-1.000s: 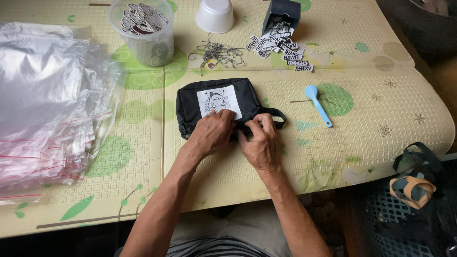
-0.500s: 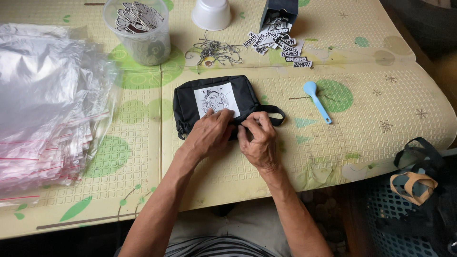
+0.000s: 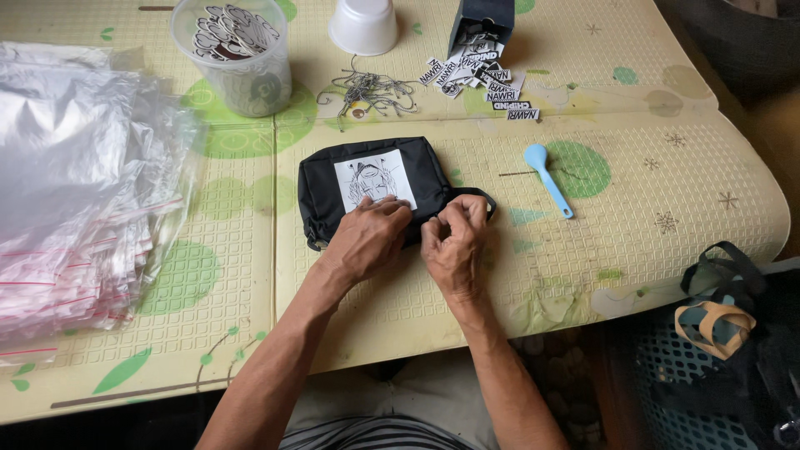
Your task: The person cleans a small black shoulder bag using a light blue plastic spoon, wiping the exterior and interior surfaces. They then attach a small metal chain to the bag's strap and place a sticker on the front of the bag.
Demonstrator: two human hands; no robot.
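Observation:
A black fabric pouch (image 3: 325, 187) with a white printed patch lies flat on the yellow-green mat. My left hand (image 3: 367, 239) presses down on its near edge, fingers curled over the fabric. My right hand (image 3: 452, 242) is pinched at the pouch's right end beside a black strap loop (image 3: 486, 202); whatever sits between its fingertips is hidden. Both hands touch the pouch and nearly meet.
A stack of clear zip bags (image 3: 75, 192) fills the left. At the back stand a clear tub of patches (image 3: 236, 52), a white cup (image 3: 363, 25), a pile of small metal chains (image 3: 371, 87), black-and-white labels (image 3: 479, 77) and a dark box (image 3: 483, 18). A blue spoon (image 3: 547, 177) lies right. A basket (image 3: 717, 350) sits lower right.
Both hands stay on the pouch's near right edge; the fingers shifted slightly. The camera view drifted a little.

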